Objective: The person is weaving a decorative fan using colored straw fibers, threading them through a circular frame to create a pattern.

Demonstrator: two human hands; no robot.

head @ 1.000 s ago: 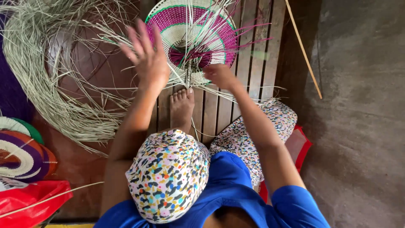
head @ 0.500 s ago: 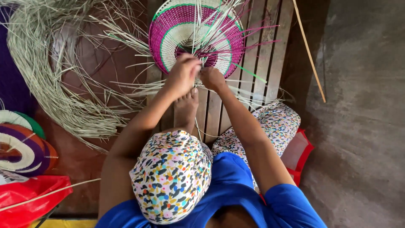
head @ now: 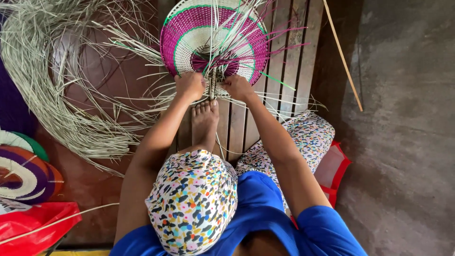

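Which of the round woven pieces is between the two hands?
The magenta, cream and green round woven piece with loose strands, gripped by the left hand and right hand. The purple and orange woven discs lie untouched at the picture's left edge.

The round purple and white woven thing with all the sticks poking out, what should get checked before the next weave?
1. Left hand has a grip at the bottom edge of the woven disc: ok.
2. Right hand grips the edge too: ok.
3. Foot sits just below the disc: ok.
4. Spare pale strips lie within reach on the left: ok.
5. Loose ends tangle-free: cannot tell.
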